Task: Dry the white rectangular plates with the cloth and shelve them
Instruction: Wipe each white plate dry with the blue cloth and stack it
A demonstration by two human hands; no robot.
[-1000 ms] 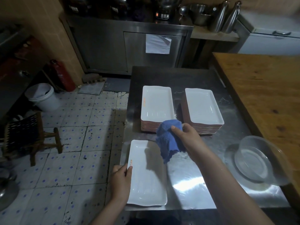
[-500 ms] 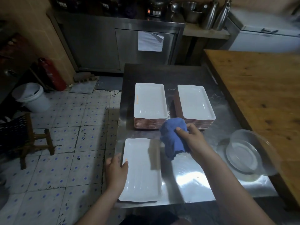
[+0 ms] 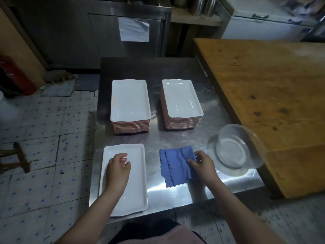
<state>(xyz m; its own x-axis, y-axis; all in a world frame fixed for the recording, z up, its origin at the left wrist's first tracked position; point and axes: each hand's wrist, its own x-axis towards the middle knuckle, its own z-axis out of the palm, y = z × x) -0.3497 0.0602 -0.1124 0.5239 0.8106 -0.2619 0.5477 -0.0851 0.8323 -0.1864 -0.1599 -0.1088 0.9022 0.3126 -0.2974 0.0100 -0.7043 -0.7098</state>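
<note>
Head view: left hand (image 3: 118, 169), loose and empty, is resting on one glossy white plate (image 3: 135, 191) at the bench's (image 3: 175, 192) near-left corner; right hand (image 3: 204, 163) is pinching one blue cloth (image 3: 175, 166); two stacks (image 3: 130, 101) (image 3: 182, 98) behind.

A bare stainless-steel table (image 3: 149, 67) stands in the middle, its near end shining with reflected light. At its right edge sits 1 clear glass bowl (image 3: 230, 152), just beside a large worn wooden table (image 3: 272, 103) with dark stains. Behind is a stainless-steel cabinet (image 3: 70, 32) with 1 white sheet of paper (image 3: 134, 29) stuck on its door, the top corner curling. To the right of that stands a white chest with a metal handle (image 3: 260, 27). The white floor tiles with blue dots (image 3: 52, 138) are scuffed and grimy. On the left are a red cylinder (image 3: 15, 76) by the wall and part of a wooden stool (image 3: 15, 159).
</note>
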